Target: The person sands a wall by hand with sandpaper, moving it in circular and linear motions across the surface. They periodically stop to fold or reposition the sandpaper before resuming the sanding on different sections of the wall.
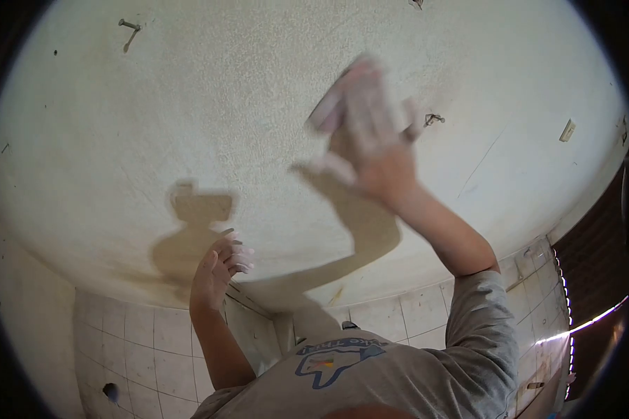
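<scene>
My right hand [377,136] is raised against the pale wall [272,105], blurred by motion, with thumb spread and palm over a dark, pinkish pad [332,105] that lies flat on the wall. White dust coats its fingers. My left hand [223,265] is lower, close to the wall at the lower left, fingers loosely curled and dusted white, with nothing visible in it. Shadows of my head and right arm fall on the wall.
A nail [129,26] sticks out at the upper left, and a metal hook [434,119] right of my right hand. A small switch plate [567,130] is at the right. Whitish tiles [140,325] lie below. A dark opening [594,251] is at the far right.
</scene>
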The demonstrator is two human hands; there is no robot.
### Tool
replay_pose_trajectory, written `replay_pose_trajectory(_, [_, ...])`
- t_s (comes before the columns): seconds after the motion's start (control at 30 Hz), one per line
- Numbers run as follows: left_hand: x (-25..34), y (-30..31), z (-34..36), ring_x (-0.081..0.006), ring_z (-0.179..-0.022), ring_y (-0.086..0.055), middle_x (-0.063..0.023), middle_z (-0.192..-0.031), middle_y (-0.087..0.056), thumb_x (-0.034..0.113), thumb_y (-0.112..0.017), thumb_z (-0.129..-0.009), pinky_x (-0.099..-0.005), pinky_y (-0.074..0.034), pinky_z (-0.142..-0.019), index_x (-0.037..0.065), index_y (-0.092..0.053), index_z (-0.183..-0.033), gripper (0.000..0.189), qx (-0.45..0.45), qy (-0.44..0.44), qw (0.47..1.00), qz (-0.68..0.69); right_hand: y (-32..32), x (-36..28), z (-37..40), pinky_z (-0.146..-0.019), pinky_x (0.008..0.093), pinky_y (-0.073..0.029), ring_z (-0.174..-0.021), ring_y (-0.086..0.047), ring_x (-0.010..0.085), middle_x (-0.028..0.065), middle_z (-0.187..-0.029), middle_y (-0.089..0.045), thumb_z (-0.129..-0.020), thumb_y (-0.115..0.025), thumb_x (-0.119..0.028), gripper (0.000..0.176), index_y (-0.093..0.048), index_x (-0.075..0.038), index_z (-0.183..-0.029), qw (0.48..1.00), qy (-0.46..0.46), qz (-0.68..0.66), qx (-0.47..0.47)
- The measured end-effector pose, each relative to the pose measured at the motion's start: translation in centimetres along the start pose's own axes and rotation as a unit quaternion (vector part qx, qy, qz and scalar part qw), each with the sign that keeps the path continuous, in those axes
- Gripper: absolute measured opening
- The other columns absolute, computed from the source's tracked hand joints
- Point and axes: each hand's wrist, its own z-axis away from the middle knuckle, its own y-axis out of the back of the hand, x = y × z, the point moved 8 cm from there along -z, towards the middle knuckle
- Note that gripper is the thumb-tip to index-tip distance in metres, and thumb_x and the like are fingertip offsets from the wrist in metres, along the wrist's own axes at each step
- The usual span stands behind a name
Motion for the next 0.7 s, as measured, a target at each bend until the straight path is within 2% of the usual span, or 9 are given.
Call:
replay_pose_trajectory(0.07, [-0.3,-0.5,0.1,-0.0283,-0.101,-0.068,-0.0223,-0.120,-0.068,0.049,-0.055,-0.103,-0.0424,-0.052,-0.092,-0.003,-0.050,-0.144,0.067,-0.005,0.005,1.000,0.015,-3.2,-5.1,3.3,-0.123,0.0529,0.016,-0.159,-0.024,0.0215,0.0118,-0.169,-0.033,-0.096,-0.040,-0.079,0.100,-0.029,-0.007,-0.164,0.982,0.153,0.000,-0.110])
replay_pose_trajectory(0.17, [-1.9,-0.3,0.2,-0.0290,-0.103,-0.068,-0.0217,-0.119,-0.068,0.049,-0.055,-0.103,-0.0430,-0.052,-0.093,-0.002,-0.052,-0.143,0.066,0.002,0.028,1.000,0.005,-4.7,-3.8,4.4,-0.125,0.0549,0.011,-0.159,-0.025,0.0225,0.0160,-0.168,-0.033,-0.096,-0.042,-0.078,0.099,-0.032,-0.006,-0.163,0.980,0.184,0.063,-0.042])
replay_pose_trajectory(0.27, [-2.5,1.5,1.8,-0.0309,-0.112,-0.065,-0.0178,-0.127,-0.065,0.051,-0.053,-0.103,-0.0454,-0.051,-0.097,0.000,-0.046,-0.150,0.069,-0.027,0.053,0.998,-0.025,0.6,1.2,-1.1,-0.125,0.0577,0.004,-0.159,-0.023,0.0280,0.0200,-0.168,-0.030,-0.095,-0.049,-0.076,0.099,-0.033,-0.004,-0.162,0.993,0.007,0.099,0.070])
replay_pose_trajectory(0.33, [-1.7,2.6,2.2,-0.0296,-0.103,-0.066,-0.0195,-0.119,-0.068,0.048,-0.053,-0.104,-0.0424,-0.052,-0.091,-0.002,-0.052,-0.143,0.064,0.028,0.043,0.999,0.012,2.6,3.5,-2.9,-0.125,0.0591,-0.001,-0.159,-0.021,0.0329,0.0213,-0.170,-0.025,-0.095,-0.054,-0.072,0.101,-0.027,-0.002,-0.163,0.991,-0.078,0.057,0.095])
replay_pose_trajectory(0.43, [-1.1,4.2,2.4,-0.0289,-0.096,-0.067,-0.0201,-0.114,-0.069,0.047,-0.052,-0.104,-0.0409,-0.051,-0.087,-0.003,-0.055,-0.139,0.060,0.085,0.042,0.995,0.013,-0.5,-1.5,-2.1,-0.125,0.0593,-0.008,-0.160,-0.016,0.0367,0.0233,-0.170,-0.023,-0.094,-0.057,-0.070,0.105,-0.025,0.002,-0.163,0.991,-0.034,-0.110,0.071])
replay_pose_trajectory(0.5, [-0.1,4.4,2.0,-0.0289,-0.095,-0.067,-0.0199,-0.114,-0.069,0.047,-0.052,-0.104,-0.0413,-0.051,-0.086,-0.002,-0.055,-0.139,0.060,0.093,0.026,0.995,0.001,-5.2,-8.4,1.1,-0.126,0.0580,-0.002,-0.161,-0.010,0.0313,0.0128,-0.172,-0.024,-0.091,-0.056,-0.077,0.107,-0.027,-0.005,-0.164,0.973,0.054,-0.149,-0.166])
replay_pose_trajectory(0.57, [1.0,3.8,1.9,-0.0289,-0.094,-0.067,-0.0198,-0.113,-0.069,0.047,-0.052,-0.105,-0.0419,-0.051,-0.087,-0.002,-0.055,-0.139,0.060,0.078,-0.001,0.997,-0.006,-8.2,-12.1,5.4,-0.127,0.0567,0.002,-0.160,-0.018,0.0275,0.0077,-0.172,-0.027,-0.090,-0.054,-0.079,0.104,-0.030,-0.010,-0.164,0.967,0.198,-0.092,-0.134])
replay_pose_trajectory(0.63, [1.4,3.2,2.3,-0.0299,-0.097,-0.067,-0.0210,-0.115,-0.069,0.047,-0.051,-0.105,-0.0424,-0.052,-0.089,-0.003,-0.053,-0.141,0.061,0.054,-0.010,0.998,-0.018,-7.1,-9.9,3.8,-0.126,0.0594,-0.008,-0.160,-0.021,0.0278,0.0127,-0.171,-0.027,-0.094,-0.053,-0.074,0.100,-0.031,-0.006,-0.163,0.984,0.169,-0.032,-0.050])
replay_pose_trajectory(0.7, [2.1,2.7,2.9,-0.0311,-0.101,-0.068,-0.0223,-0.117,-0.069,0.046,-0.051,-0.105,-0.0427,-0.051,-0.091,-0.004,-0.052,-0.142,0.062,-0.007,-0.007,0.999,-0.042,-3.9,-6.4,0.6,-0.125,0.0605,-0.010,-0.159,-0.024,0.0300,0.0166,-0.170,-0.029,-0.094,-0.055,-0.073,0.100,-0.033,-0.003,-0.161,0.997,0.073,-0.017,0.024])
